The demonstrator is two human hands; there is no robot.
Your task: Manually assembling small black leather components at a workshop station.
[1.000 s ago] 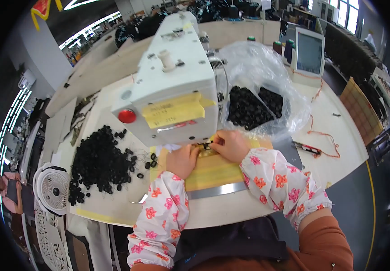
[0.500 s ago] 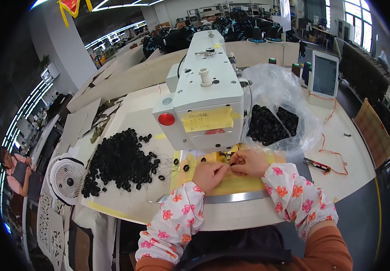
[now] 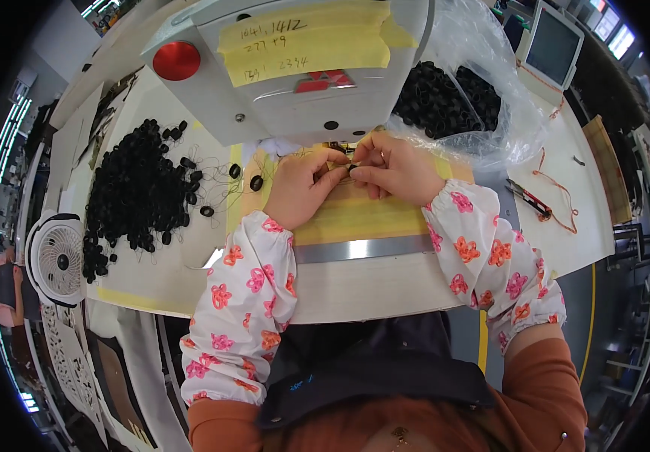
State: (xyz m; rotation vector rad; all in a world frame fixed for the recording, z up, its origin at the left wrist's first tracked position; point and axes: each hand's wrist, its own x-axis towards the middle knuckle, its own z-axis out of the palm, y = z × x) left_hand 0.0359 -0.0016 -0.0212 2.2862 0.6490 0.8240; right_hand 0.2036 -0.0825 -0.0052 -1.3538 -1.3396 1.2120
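Observation:
Both hands meet below the head of a white sewing machine [image 3: 295, 105]. My right hand [image 3: 404, 172] pinches a small black fabric loop [image 3: 353, 170] between thumb and fingers. Just left of that loop, my left hand [image 3: 298, 188] has its thumb and forefinger closed at the fingertips; whatever they grip is too small to make out. Under the hands lies a yellow-covered work plate [image 3: 362, 218] with a metal strip [image 3: 362, 248] along its near edge. The machine's needle area is mostly hidden behind the fingers. A few loose black loops [image 3: 256, 182] with thread tails lie left of my left hand.
A large heap of black loops [image 3: 140, 188] covers the table's left side. A clear plastic bag [image 3: 517, 143] of black loops sits right of the machine. Thread snips [image 3: 530, 200] with an orange cord [image 3: 566, 218] lie farther right, before a tablet [image 3: 552, 49]. A white fan [image 3: 57, 260] stands far left.
The view has tipped down and come closer, so the machine and table sit higher and larger. Both hands stay together below the machine head, the black loop now showing at their fingertips.

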